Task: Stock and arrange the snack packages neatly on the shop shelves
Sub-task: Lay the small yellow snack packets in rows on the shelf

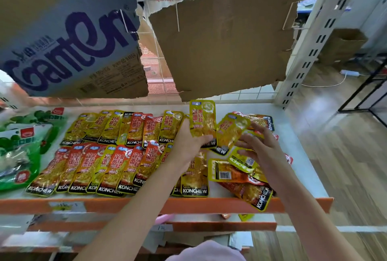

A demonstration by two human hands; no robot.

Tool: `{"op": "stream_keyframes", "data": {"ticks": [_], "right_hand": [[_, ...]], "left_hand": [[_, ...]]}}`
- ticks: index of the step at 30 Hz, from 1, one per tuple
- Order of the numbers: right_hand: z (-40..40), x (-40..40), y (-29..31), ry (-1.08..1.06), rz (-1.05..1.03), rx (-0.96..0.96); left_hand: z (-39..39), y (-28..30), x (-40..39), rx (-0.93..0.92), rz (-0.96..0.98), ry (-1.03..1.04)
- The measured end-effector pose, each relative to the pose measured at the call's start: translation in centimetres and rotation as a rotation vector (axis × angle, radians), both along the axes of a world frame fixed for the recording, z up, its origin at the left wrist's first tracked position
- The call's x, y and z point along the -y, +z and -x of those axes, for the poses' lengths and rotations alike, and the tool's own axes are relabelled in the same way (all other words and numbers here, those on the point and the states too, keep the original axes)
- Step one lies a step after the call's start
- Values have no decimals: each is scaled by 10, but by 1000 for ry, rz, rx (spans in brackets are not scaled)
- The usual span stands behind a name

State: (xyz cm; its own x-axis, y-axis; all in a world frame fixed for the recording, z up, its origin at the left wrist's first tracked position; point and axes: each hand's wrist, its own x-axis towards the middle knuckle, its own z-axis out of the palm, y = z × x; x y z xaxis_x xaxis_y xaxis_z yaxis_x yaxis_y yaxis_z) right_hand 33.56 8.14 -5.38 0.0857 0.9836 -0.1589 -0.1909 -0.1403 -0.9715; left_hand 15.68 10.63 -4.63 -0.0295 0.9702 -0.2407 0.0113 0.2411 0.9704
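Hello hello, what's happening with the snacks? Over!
Left hand holds up a yellow packet. Right hand grips another packet. Loose pile unsorted at right, one overhanging the shelf edge.

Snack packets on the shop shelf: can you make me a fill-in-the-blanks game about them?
1. The left hand holds up a shiny ____ snack packet.
2. The big plastic bags at the shelf's left end are ____.
3. The white shelf has an ____ front edge.
4. The black bands on the packets read ____.

Missing words: yellow; green; orange; KONCHEW
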Motion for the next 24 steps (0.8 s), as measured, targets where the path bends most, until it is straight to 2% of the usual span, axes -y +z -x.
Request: {"op": "stream_keyframes", "data": {"ticks": [2,4,7,9,11,14,16,18,20,21,24], "right_hand": [[-7,0,-4,-30,-2,111],[-16,0,-9,-70,-17,318],[-33,1,-23,-29,-72,878],[-41,4,-33,42,-71,1091],[-47,8,-42,53,-69,1093],[-54,10,-47,39,-99,999],[-56,6,-48,29,-106,993],[-56,2,-47,25,-101,1004],[-56,2,-44,29,-102,1046],[-55,3,-42,38,-121,1081],[-50,9,-39,216,-230,1157]], "left_hand": [[-12,0,-19,-54,-46,79],[-24,-4,-36,-155,-61,134],[-33,-14,-47,-469,-54,64],[-34,-23,-47,-681,-80,-71],[-31,-31,-43,-858,-165,-139],[-23,-35,-39,-1162,-294,-135],[-19,-36,-35,-1274,-409,-184],[-17,-33,-26,-1171,-474,-318],[-20,-28,-11,-972,-419,-511],[-23,-26,-3,-938,-394,-625],[-29,-27,15,-1056,-375,-864]]}}
